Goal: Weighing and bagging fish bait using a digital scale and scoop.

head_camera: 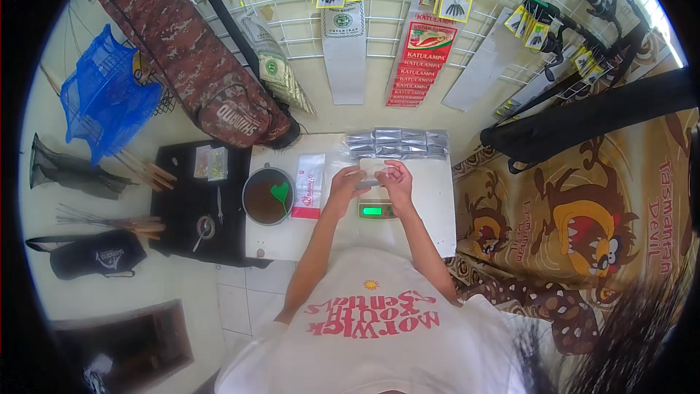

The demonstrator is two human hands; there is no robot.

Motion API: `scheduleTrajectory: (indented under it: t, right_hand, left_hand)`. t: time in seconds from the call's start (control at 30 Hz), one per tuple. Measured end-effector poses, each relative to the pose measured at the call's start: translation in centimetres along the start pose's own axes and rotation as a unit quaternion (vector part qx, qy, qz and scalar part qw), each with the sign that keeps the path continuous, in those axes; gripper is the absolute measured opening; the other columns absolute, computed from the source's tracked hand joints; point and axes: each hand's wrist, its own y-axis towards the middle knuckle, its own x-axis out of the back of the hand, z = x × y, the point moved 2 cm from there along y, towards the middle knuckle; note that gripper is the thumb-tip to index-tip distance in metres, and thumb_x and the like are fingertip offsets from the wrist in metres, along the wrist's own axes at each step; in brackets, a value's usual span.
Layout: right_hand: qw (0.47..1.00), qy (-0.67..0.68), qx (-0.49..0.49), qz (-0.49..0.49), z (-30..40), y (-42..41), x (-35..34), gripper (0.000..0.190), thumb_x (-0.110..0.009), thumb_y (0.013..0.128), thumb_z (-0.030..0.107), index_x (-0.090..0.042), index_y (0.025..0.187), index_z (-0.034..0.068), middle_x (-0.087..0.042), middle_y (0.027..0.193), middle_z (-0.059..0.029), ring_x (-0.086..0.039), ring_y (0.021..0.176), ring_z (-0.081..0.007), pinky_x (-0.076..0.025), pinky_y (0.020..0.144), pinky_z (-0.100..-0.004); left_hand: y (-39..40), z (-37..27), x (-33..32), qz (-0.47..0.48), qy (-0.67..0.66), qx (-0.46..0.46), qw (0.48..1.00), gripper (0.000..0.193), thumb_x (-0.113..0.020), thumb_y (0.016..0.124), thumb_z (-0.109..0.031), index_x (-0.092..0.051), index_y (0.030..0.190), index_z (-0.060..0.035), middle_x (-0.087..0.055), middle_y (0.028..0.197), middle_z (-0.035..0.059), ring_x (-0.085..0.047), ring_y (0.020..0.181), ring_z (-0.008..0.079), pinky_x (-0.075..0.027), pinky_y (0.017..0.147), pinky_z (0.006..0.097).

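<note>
Above the white table (350, 241), both hands hold a small, partly see-through plastic packet between their fingertips. My left hand (346, 183) pinches the packet (371, 175) on its left side. Its right side is in the fingers of my right hand (398, 178). The contents are too small to make out. Just below my hands in the view is a digital scale (377, 209) with a lit green display, partly covered by my right wrist. Silver-grey packets (402, 143) lie in rows beyond my fingers.
To the left are a printed plastic bag (310, 186) and a round tub (245, 205) of brown material with a green scoop (279, 192). A black table (180, 202) adjoins, bearing a spoon (203, 232). Fishing tackle hangs on a wire grid (383, 38); a rod bag (219, 76) leans left.
</note>
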Motion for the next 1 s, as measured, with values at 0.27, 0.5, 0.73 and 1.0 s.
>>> scheduleTrajectory:
  t: [0.27, 0.5, 0.73, 1.0]
  right_hand:
    - [0.998, -0.037, 0.058, 0.006, -1.0, 0.5, 0.7, 0.034, -0.066, 0.077, -0.001, -0.054, 0.108, 0.005, -0.059, 0.082, -0.0001, -0.056, 0.074, -0.0071, -0.045, 0.063, -0.0216]
    - [0.99, 0.009, -0.14, 0.029, -1.2, 0.2, 1.7, 0.027, -0.063, 0.085, 0.013, -0.056, 0.109, 0.004, -0.063, 0.091, -0.0047, -0.062, 0.076, -0.0126, -0.048, 0.062, -0.0233]
    - [0.988, -0.012, -0.13, 0.08, -1.5, 0.1, 2.1, 0.033, -0.063, 0.087, 0.02, -0.056, 0.114, 0.002, -0.064, 0.095, -0.0063, -0.065, 0.073, -0.0158, -0.049, 0.056, -0.0232]
    - [0.989, -0.029, -0.094, 0.113, -1.1, 0.4, 2.1, 0.03, -0.063, 0.087, 0.016, -0.058, 0.111, -0.002, -0.064, 0.099, -0.0094, -0.065, 0.077, -0.0165, -0.055, 0.066, -0.0262]
  left_hand:
    - [0.5, 1.5, 0.6, 0.045, 0.008, 0.029, 0.999, 0.032, -0.053, 0.091, -0.017, -0.051, 0.111, 0.0069, -0.055, 0.109, 0.0131, -0.057, 0.103, 0.0229, -0.05, 0.09, 0.0335]
    - [0.3, 1.1, 1.1, 0.042, 0.035, 0.028, 0.998, 0.036, -0.061, 0.087, -0.011, -0.049, 0.119, -0.0024, -0.058, 0.109, 0.0117, -0.056, 0.103, 0.0185, -0.049, 0.089, 0.0314]
    - [-0.3, 0.3, 0.7, 0.056, 0.012, 0.036, 0.998, 0.041, -0.061, 0.088, -0.016, -0.045, 0.124, -0.0039, -0.058, 0.113, 0.0093, -0.055, 0.105, 0.0177, -0.05, 0.088, 0.0328]
    - [0.9, 1.3, 1.6, 0.015, 0.046, 0.028, 0.998, 0.035, -0.055, 0.092, -0.025, -0.054, 0.113, 0.0022, -0.058, 0.109, 0.0103, -0.058, 0.097, 0.0169, -0.053, 0.082, 0.0298]
